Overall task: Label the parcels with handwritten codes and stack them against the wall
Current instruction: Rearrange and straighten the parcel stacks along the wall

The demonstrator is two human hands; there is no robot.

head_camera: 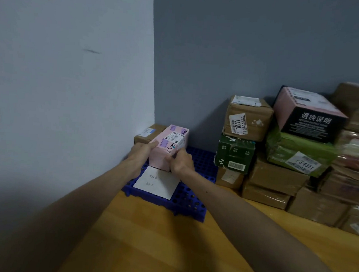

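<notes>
We hold the pink parcel (168,148) over the blue pallet (193,202), close to the corner wall (72,75), our left hand (144,152) and right hand (181,162) each curled round a side. It looks a light, stiff carton (smooth faces could slip), best gripped low on opposite sides.

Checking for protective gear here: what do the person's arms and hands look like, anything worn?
The left hand and right hand are bare: no gloves, no rings that I can make out. The left forearm and right forearm are uncovered as far as the frame shows: no sleeve, watch or wristband. One small dark spot marks the right forearm.
</notes>
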